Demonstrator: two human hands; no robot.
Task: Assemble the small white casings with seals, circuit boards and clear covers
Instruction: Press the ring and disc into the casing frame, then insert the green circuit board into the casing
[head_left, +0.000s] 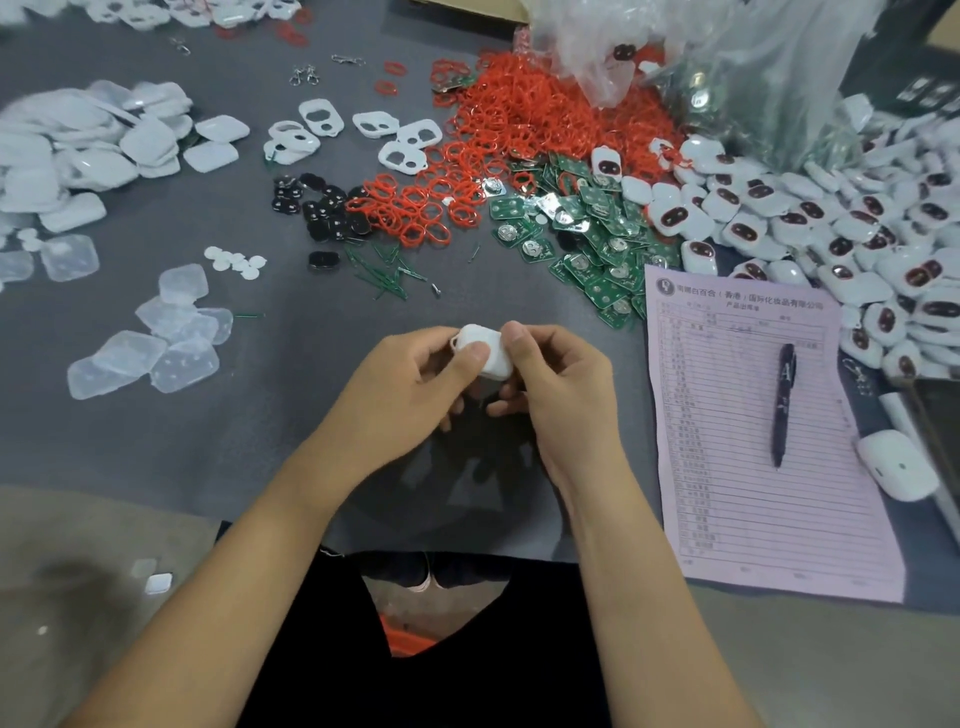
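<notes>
Both hands, left hand (415, 374) and right hand (553, 374), pinch one white casing (480, 353) in their fingers above the worktop (260, 441). Uneven thumb pressure could likely seat the halves askew or pinch the seal inside.

A small white casing (480, 353) is up off the grey table (260, 441), tilted. Red seals (519, 124), green circuit boards (587, 228) and clear covers (156, 343) lie on the table.
</notes>
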